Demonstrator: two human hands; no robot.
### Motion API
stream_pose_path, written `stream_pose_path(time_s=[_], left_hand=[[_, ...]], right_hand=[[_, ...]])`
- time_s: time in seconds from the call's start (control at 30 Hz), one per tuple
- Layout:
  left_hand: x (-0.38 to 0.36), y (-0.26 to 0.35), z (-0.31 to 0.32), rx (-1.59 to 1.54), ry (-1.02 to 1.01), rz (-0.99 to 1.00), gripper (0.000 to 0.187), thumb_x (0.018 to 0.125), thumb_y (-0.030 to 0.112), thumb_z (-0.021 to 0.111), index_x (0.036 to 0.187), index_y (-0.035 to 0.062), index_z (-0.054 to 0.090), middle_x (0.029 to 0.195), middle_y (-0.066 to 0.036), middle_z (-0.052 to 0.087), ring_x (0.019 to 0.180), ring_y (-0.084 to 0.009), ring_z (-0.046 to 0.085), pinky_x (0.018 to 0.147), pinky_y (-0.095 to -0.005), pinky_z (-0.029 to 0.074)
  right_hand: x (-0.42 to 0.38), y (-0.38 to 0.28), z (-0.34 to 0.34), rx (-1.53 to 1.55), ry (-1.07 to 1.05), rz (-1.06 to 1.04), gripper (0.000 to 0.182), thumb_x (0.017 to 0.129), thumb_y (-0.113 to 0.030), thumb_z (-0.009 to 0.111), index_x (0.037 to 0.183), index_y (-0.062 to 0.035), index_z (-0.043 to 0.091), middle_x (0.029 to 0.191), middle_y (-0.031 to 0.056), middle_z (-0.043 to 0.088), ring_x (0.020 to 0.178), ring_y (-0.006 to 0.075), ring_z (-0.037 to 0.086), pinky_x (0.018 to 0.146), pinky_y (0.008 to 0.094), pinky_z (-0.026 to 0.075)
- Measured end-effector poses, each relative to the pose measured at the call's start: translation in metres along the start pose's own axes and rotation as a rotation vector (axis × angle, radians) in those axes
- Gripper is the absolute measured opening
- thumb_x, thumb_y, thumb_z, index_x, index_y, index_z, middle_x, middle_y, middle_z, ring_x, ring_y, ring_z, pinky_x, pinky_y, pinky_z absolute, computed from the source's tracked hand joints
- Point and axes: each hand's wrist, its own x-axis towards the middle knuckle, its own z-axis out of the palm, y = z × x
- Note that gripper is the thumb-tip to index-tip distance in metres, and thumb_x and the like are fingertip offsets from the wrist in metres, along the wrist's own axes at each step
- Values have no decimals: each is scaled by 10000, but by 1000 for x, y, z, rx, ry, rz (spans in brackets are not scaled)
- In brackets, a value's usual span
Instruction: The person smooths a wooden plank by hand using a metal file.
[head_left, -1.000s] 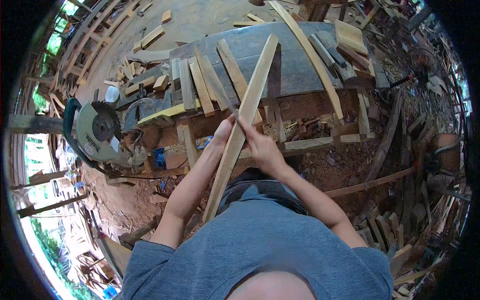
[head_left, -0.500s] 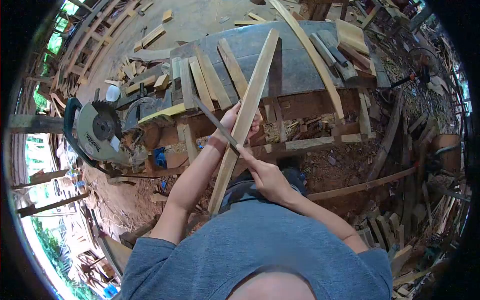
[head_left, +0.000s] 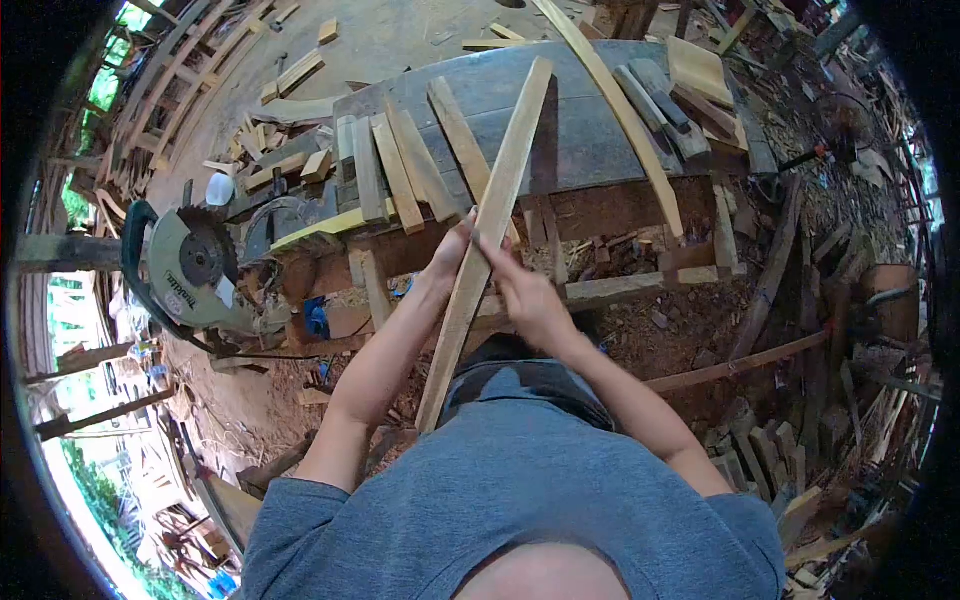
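A long pale wooden strip (head_left: pixel 500 190) runs diagonally from my waist up over the bench. My left hand (head_left: pixel 452 250) is closed around its left edge near the middle, with part of the fingers hidden behind the wood. Over the strip reaches my right hand (head_left: pixel 532 305), its fingers closed near the left hand. At those fingertips a small dark part of a thin bar (head_left: pixel 474 237) shows; the rest of the bar is hard to make out. Several cut wood pieces (head_left: pixel 460 140) lie on the bench beyond.
The dark bench top (head_left: pixel 590 130) carries a long curved strip (head_left: pixel 625 115) and stacked offcuts (head_left: pixel 700 70). A circular saw (head_left: pixel 190 265) with an exposed blade is at the left. Wood scraps (head_left: pixel 765 455) cover the ground at the lower right.
My right hand has moved up and slightly right along the strip, towards my left hand. The thin dark bar, plainly visible before, now shows only in part.
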Motion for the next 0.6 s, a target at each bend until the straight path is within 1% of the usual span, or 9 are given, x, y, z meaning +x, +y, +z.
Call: stream_pose_path(time_s=[0.13,0.2,0.27,0.33,0.37,0.4,0.47,0.53,0.6], left_hand=[[2,1,-6,-100,-29,-51,409,1027,389,316,1219,102,535,981,-64,650,850,-201,656,750,-406,569],[7,-3,-3,22,187,84,413,1024,399,319,1202,112,556,1010,-68,648,889,-207,645,772,-389,562],[21,-7,-40,-239,-760,-144,398,1029,376,318,1232,120,544,1060,-59,646,974,-195,633,832,-381,555],[-1,-5,-14,-184,-420,-132,509,1005,500,294,1183,99,551,913,-79,638,765,-202,637,708,-388,556],[-13,1,17,-100,-23,-97,487,1011,483,291,1152,101,559,848,-66,599,705,-191,588,644,-357,508],[-23,5,39,-8,371,-56,469,1017,467,288,1120,104,566,782,-52,561,644,-180,539,579,-325,460],[-36,-7,23,83,314,-46,487,1018,467,283,1127,84,563,753,-57,561,608,-185,538,547,-314,461],[-27,-20,-41,-105,-262,-166,444,1026,412,305,1194,83,551,876,-89,648,757,-197,654,665,-335,575],[-41,-12,-15,-164,-271,-144,449,1022,429,309,1148,85,569,855,-75,639,731,-190,643,661,-339,572]], right_hand=[[32,12,-3,-51,76,34,495,943,-90,409,1431,-168,375,1124,295,573,1016,439,585,825,442,475],[6,5,0,-62,-38,-4,517,942,-94,398,1448,-187,345,1094,302,577,992,440,597,824,449,476],[-24,-12,3,-48,-117,-29,530,942,-98,391,1459,-195,324,1114,295,575,993,434,603,832,445,476],[-10,1,7,-55,-52,-35,514,948,-133,402,1449,-228,336,982,288,602,886,444,612,762,500,478],[3,11,8,-69,18,-43,498,954,-168,413,1439,-261,347,849,280,629,779,454,620,693,555,480],[27,24,5,-39,31,2,475,970,-148,401,1441,-188,353,1077,299,589,985,439,600,804,468,479],[59,34,-4,-57,160,-89,448,980,-175,404,1427,-191,375,1065,284,599,962,444,602,791,481,479],[74,29,-11,-158,126,104,450,974,-173,405,1422,-202,384,1067,283,598,940,444,607,782,489,475],[48,33,1,-123,165,-35,467,966,-157,403,1429,-213,380,1032,304,598,920,451,609,778,489,474]])
